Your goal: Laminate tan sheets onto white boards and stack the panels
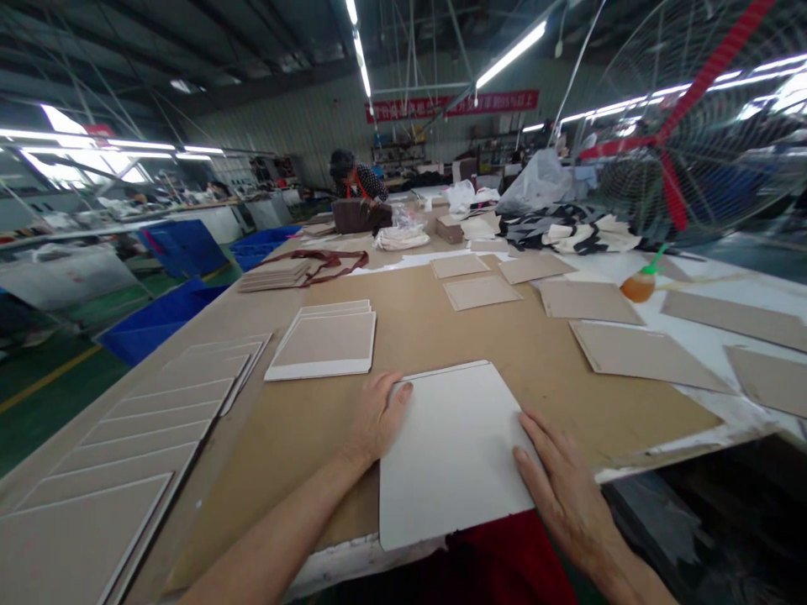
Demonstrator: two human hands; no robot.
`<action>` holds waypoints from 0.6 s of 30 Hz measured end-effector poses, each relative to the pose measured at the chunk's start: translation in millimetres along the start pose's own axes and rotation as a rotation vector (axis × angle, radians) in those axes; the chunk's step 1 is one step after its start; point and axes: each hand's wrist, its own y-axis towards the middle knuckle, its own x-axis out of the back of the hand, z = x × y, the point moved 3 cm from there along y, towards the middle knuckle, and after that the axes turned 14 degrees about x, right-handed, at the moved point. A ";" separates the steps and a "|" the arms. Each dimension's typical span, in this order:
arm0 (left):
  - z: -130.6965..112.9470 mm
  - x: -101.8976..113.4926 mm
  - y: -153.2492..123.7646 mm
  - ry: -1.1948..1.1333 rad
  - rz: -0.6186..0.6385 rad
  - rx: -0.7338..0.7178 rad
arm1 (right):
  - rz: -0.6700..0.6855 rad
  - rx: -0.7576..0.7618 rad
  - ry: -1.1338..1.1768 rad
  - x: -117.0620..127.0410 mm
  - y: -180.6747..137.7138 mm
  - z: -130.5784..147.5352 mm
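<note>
A white board panel (450, 449) with rounded corners lies before me, its near edge reaching past the table's front edge. Along its far edge a thin line hints at a second layer beneath. My left hand (377, 416) grips the panel's upper left side, thumb on the white face. At the right side, my right hand (555, 470) holds the edge, with the undersides of its fingers hidden. Just beyond my left hand sits a small stack of beige panels with white borders (328, 338).
Overlapping beige panels (145, 433) run down the table's left side. More beige pieces (643, 353) lie right, near an orange bottle with a green nozzle (640, 284). A large fan (661, 139) stands at right. Blue bins (157, 315) are left; a person (356, 178) works at the far end.
</note>
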 end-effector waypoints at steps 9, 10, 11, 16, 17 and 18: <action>-0.5 7.4 -9.8 0.038 0.061 0.004 | 0.078 0.051 0.053 15.0 -6.2 7.1; 0.0 8.2 -10.5 0.043 0.072 0.005 | 0.139 0.054 0.101 22.8 -1.7 6.2; 0.6 9.4 -10.3 0.048 0.076 0.008 | 0.205 0.044 0.154 31.2 5.8 3.7; -1.1 21.8 9.2 0.090 -0.074 0.001 | 0.309 -0.037 0.133 55.1 96.0 -41.7; -3.6 23.3 15.2 0.099 -0.106 -0.013 | 0.338 -0.002 0.036 49.8 121.5 -55.3; -6.8 23.5 21.0 0.105 -0.122 -0.029 | 0.367 0.019 0.012 40.4 147.3 -69.6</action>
